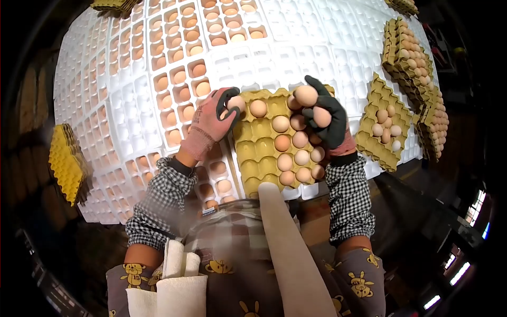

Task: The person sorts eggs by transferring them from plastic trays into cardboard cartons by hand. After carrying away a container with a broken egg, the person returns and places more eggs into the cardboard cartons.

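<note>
My left hand [212, 115], in a pink glove with black fingertips, is closed round a brown egg [236, 103] at the left edge of a yellow-brown pulp egg tray [251, 150]. Part of another egg shows under its fingers. Over the tray's upper right corner, my right hand [331, 122], gloved in the same way, has its fingers curled round two eggs, an upper egg [306, 96] and a lower egg [321, 117]. Several eggs fill the tray's right-hand cups, and a single egg [258, 109] sits near its top left. My right hand hides some right-hand cups.
White foam egg trays [138, 113] cover the table, several holding eggs. At right lies a pulp tray with a few eggs [376, 145], beside stacked full trays [406, 58]. A stack of yellow trays [67, 164] stands at the left edge.
</note>
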Demonstrator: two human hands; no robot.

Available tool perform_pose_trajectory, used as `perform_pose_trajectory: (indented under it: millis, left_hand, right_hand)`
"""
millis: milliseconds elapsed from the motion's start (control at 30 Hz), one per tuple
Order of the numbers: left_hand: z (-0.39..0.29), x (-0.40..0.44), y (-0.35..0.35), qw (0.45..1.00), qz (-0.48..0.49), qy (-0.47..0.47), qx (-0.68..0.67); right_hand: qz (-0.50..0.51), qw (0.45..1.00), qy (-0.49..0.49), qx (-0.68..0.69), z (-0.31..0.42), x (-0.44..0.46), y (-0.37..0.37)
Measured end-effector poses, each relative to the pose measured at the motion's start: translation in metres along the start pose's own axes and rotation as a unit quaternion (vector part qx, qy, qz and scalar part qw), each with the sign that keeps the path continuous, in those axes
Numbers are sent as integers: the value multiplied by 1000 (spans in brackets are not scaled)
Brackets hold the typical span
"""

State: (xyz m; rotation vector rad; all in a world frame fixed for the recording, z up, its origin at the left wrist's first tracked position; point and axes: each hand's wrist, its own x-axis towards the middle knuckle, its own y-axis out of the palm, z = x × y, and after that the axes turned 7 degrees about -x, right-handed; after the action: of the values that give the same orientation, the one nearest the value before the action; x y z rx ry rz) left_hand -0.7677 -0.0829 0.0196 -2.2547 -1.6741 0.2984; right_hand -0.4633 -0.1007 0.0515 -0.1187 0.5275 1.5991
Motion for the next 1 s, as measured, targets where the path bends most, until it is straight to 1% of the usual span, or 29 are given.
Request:
perform_pose_trajectory:
  millis: [33, 67, 100, 133, 167, 200, 267, 300, 333, 367, 400, 433, 467, 533, 567, 600, 633, 667, 700, 733, 767, 800, 833, 867, 900, 933, 1000]
  left_hand:
    - [-19, 3, -2, 991, 12, -4, 132]
    - [-41, 10, 2, 958, 52, -18, 282]
    - [-45, 15, 11, 931, 99, 8, 352]
    - [-53, 23, 16, 895, 145, 38, 421]
    - [-65, 26, 22, 864, 184, 22, 469]
    - [-69, 30, 27, 863, 188, 24, 469]
    - [-70, 39, 31, 833, 237, 0, 501]
    - [-67, 42, 32, 830, 232, 3, 507]
    - [-70, 40, 21, 856, 218, 9, 469]
    - [-54, 30, 11, 937, 140, -25, 320]
    - [-32, 21, 3, 985, 53, -50, 158]
    - [-17, 10, -9, 972, 44, -113, -203]
    - [-22, -4, -35, 875, 72, -286, -384]
    - [2, -58, -37, 930, 15, -81, -359]
    - [5, -89, -32, 930, -42, -83, -356]
    - [6, -111, -35, 929, -106, -84, -346]
    - [11, -123, -54, 981, -123, 94, -115]
    - [9, -140, -74, 933, -126, -154, -301]
    - [22, -159, -92, 894, -239, -248, -286]
    - [42, -177, -108, 835, -338, -335, -274]
    - [59, -193, -130, 891, -368, -266, -13]
    - [74, -200, -147, 878, -368, -179, 248]
    - [63, -190, -159, 866, -323, -236, 299]
    - [51, -182, -171, 847, -275, -292, 348]
    - [65, -184, -177, 874, -238, -263, 331]
    - [73, -182, -177, 892, -236, -214, 320]
    - [79, -178, -182, 874, -226, -217, 371]
  right_hand:
    - [-3, 998, -20, 52, 18, -11, 18]
    - [7, 996, -48, -80, 12, -4, 0]
    - [24, 982, -22, -187, 23, 5, 1]
    - [41, 956, -2, -291, 35, 16, 3]
    - [41, 755, -216, -617, 25, 32, -5]
    - [16, 641, -81, -763, 39, 28, 19]
    - [48, 463, -53, -884, 37, 36, 36]
    - [65, 477, -36, -876, 44, 40, 41]
    - [87, 489, -22, -868, 51, 42, 42]
    - [58, 584, -45, -808, 52, 42, 32]
    - [89, 679, -95, -722, 49, 46, 13]
    - [96, 840, -3, -535, 55, 43, 21]
    - [97, 940, 98, -312, 60, 34, 27]
    - [127, 979, 69, -146, 3, 24, 7]
    - [224, 918, 213, 248, 0, 22, 33]
    - [220, 908, 251, 254, -11, 20, 53]
    - [225, 898, 265, 271, -23, 13, 78]
    - [219, 891, 277, 285, -31, 8, 104]
    - [234, 929, 231, 167, -36, 8, 129]
    - [237, 954, 176, 46, -38, 2, 151]
    - [222, 954, 183, -85, -33, 7, 183]
    - [198, 951, 159, -179, -32, 9, 217]
    - [192, 950, 60, -238, -45, 13, 244]
    - [211, 911, -138, -327, -73, 27, 259]
    - [187, 838, -252, -446, -81, 33, 277]
    - [164, 789, -271, -527, -87, 36, 297]
    - [179, 703, -183, -663, -103, 54, 327]
